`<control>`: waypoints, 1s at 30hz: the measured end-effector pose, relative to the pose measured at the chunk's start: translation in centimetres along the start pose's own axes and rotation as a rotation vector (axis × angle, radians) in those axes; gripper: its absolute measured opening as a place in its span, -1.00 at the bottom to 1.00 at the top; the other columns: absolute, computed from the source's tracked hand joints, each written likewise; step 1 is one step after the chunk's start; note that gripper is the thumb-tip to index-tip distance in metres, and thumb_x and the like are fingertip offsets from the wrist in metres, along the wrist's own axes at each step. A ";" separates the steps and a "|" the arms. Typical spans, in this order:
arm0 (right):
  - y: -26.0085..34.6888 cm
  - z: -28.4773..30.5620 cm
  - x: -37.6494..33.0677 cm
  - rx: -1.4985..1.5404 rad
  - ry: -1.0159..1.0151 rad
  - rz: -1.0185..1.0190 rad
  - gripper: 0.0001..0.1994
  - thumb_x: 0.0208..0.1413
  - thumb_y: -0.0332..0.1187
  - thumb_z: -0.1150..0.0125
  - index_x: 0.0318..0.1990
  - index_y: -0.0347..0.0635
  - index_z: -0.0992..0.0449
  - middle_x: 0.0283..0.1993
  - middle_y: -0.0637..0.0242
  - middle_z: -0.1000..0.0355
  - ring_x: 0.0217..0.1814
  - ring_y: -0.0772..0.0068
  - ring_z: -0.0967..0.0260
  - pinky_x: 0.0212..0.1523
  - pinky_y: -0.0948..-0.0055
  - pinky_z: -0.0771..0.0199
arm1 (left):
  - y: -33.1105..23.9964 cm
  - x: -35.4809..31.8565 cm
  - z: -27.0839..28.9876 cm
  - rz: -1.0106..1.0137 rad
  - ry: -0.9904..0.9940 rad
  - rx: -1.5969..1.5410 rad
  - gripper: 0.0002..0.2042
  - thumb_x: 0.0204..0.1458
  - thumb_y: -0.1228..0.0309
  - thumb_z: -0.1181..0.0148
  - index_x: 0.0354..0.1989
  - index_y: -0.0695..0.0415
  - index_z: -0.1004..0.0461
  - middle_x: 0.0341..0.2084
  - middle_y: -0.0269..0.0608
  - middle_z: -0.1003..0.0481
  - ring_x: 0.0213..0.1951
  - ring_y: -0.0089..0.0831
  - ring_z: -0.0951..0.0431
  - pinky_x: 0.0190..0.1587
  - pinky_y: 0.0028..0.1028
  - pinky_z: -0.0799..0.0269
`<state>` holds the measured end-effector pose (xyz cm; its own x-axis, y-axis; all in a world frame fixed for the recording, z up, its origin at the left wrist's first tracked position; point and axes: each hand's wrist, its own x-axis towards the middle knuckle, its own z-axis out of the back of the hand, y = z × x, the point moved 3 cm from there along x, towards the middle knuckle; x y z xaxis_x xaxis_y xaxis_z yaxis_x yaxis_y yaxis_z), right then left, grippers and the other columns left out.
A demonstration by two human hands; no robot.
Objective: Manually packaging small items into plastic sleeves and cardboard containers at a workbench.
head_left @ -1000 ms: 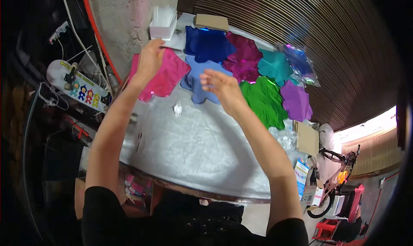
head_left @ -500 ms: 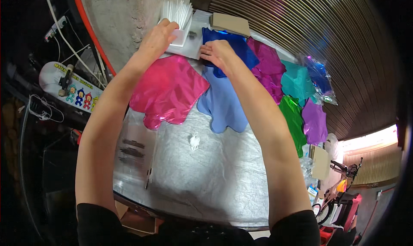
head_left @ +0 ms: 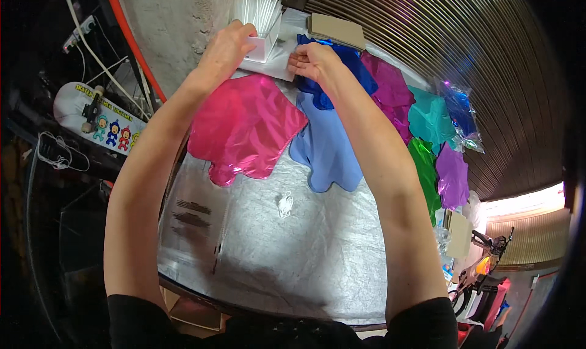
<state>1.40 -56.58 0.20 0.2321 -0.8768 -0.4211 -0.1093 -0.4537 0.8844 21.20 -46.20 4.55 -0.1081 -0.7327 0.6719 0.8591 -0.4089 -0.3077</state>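
Both hands reached up; left hand grips white box.

The right hand covers the near edge of the dark blue balloon, and whether its fingers pinch anything cannot be told. The left hand hides part of the white box. The white sticks run off the top edge.

White box of clear sticks at table's far edge, flat brown carton right of it, clear bag of blue foil far right, brown box below.
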 end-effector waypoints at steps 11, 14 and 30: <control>-0.9 -2.2 0.6 -0.405 -0.234 0.314 -0.87 -0.10 -0.61 -0.36 -0.39 -0.50 -0.53 -0.40 0.04 -0.52 -0.48 0.14 -0.49 -0.54 0.23 -0.46 | -1.1 1.3 0.6 0.013 -0.019 0.013 -0.79 -0.05 0.36 -0.26 -0.24 0.14 -0.53 -0.23 0.02 -0.50 -0.21 0.06 -0.55 -0.17 -0.12 -0.48; -0.6 -1.8 0.7 -0.372 -0.197 0.287 -0.78 -0.21 -0.59 -0.43 -0.38 -0.52 -0.53 -0.36 0.03 -0.53 -0.43 0.17 -0.51 -0.52 0.19 -0.45 | -2.8 3.0 0.8 0.024 -0.060 0.064 -0.77 -0.05 0.31 -0.25 -0.24 0.13 -0.58 -0.20 0.02 -0.52 -0.19 0.05 -0.56 -0.15 -0.14 -0.49; -0.8 -2.5 -0.5 -0.284 -0.159 0.365 -0.89 -0.21 -0.61 -0.41 -0.56 -0.41 -0.55 -0.54 0.14 -0.49 -0.58 0.29 -0.42 -0.61 0.26 -0.37 | 1.9 8.0 2.5 -0.021 -0.289 0.288 -0.66 -0.09 0.28 -0.40 -0.14 0.17 -0.61 -0.27 -0.04 -0.61 -0.30 -0.09 -0.63 -0.21 -0.32 -0.53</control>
<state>3.83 -55.35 0.20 0.0751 -0.9940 -0.0792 0.1171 -0.0701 0.9906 23.20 -51.49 10.98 -0.0178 -0.5262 0.8502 0.9676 -0.2231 -0.1179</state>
